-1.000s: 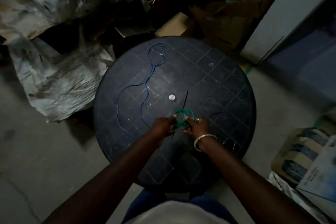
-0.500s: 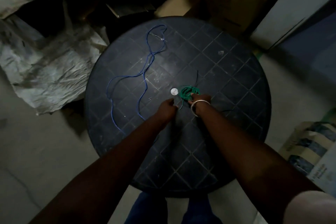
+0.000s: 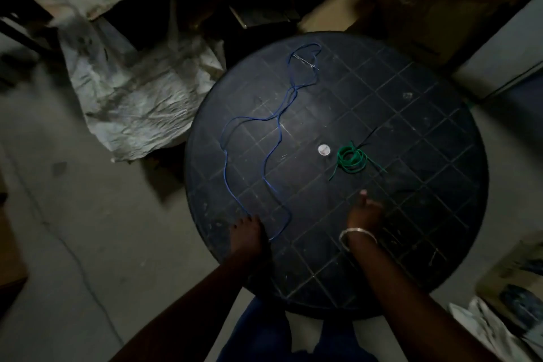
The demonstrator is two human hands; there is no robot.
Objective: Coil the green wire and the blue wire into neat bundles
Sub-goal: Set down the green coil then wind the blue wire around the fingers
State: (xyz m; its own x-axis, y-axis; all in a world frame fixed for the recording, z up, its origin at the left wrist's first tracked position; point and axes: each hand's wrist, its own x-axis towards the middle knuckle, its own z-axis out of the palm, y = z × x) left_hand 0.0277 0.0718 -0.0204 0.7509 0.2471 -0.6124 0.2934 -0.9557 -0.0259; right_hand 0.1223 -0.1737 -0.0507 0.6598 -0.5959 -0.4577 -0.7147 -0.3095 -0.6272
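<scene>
While the coiled green wire (image 3: 350, 158) lies free near the table's (image 3: 417, 214) centre, my left hand (image 3: 249, 233) touches the sprawled blue wire (image 3: 266, 138) at the near-left edge, grip unclear; my right hand (image 3: 365, 211) hovers empty.

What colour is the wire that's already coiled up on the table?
Green. The coiled wire lies near the middle of the dark round table, seen in the head view.
</scene>
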